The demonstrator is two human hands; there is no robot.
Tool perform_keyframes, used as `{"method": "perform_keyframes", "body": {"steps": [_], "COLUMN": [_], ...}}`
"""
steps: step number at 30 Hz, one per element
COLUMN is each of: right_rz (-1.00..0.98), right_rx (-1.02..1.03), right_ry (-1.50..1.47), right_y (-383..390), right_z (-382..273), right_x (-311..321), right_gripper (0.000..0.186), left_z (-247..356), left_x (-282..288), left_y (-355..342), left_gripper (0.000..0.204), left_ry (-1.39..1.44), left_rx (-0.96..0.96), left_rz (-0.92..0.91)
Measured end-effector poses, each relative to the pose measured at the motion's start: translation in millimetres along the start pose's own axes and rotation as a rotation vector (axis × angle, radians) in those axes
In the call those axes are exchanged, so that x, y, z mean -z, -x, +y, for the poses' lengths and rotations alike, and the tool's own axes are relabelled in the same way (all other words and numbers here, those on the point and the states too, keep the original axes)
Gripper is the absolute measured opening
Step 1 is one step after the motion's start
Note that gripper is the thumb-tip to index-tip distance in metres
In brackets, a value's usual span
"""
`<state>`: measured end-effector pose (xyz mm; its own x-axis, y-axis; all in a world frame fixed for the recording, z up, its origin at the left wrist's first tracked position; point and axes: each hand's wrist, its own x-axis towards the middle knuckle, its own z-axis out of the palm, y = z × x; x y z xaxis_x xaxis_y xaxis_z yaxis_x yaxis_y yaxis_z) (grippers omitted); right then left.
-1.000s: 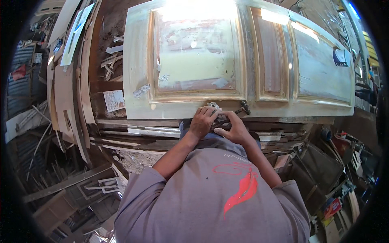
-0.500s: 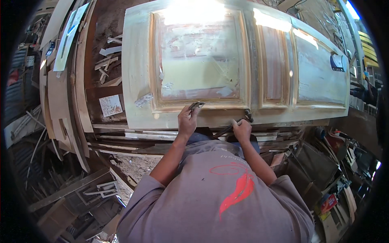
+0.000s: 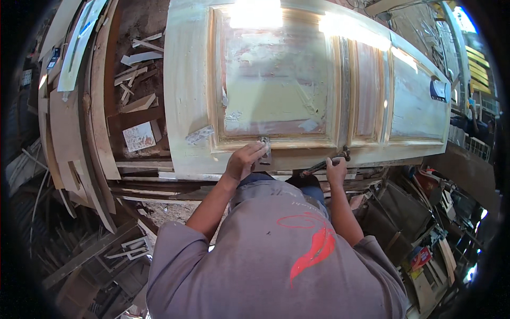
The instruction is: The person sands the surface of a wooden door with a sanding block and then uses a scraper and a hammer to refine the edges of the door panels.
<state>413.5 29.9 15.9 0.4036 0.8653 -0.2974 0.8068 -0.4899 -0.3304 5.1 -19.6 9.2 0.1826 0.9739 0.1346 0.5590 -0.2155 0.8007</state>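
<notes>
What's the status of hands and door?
Left hand holding small metal piece at near edge of panelled door; right hand gripping hammer; blue-and-white container on door's right-hand panel.

1. We see pale lettering [image 3: 290, 201] on the grey shirt [image 3: 239, 250], below and between the left hand [image 3: 246, 161] and right hand [image 3: 336, 170]; we cannot read it.
2. Beyond the right hand, farther right, a blue-and-white container [image 3: 447, 90] bears a dark label [image 3: 438, 91] too small to read.
3. We can read nothing elsewhere.
</notes>
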Motion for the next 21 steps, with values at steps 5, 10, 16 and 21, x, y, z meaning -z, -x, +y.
{"method": "perform_keyframes", "body": {"steps": [5, 10, 16, 21], "right_rz": [0.086, -0.541, -0.741, -0.790], "right_rx": [0.324, 0.382, 0.678, 0.632], "right_ry": [0.126, -0.081, -0.069, 0.047], "right_y": [13.0, 55.8, 87.4, 89.5], "right_z": [-49.9, -139.1, -170.0, -169.1], "right_x": [8.7, 2.0, -24.2, -41.2], "right_gripper": [0.038, 0.051, 0.100, 0.098], "left_z": [0.1, -1.4, 5.2, 4.6], "left_x": [-8.8, -16.7, -27.5, -40.5], "left_y": [2.8, 4.7, 3.7, 11.2], "left_gripper": [0.052, 0.050, 0.050, 0.053], "left_ry": [-0.095, -0.142, -0.177, -0.207], "left_rx": [-0.043, -0.064, -0.069, -0.049], "left_rz": [0.032, 0.031, 0.024, 0.015]}}
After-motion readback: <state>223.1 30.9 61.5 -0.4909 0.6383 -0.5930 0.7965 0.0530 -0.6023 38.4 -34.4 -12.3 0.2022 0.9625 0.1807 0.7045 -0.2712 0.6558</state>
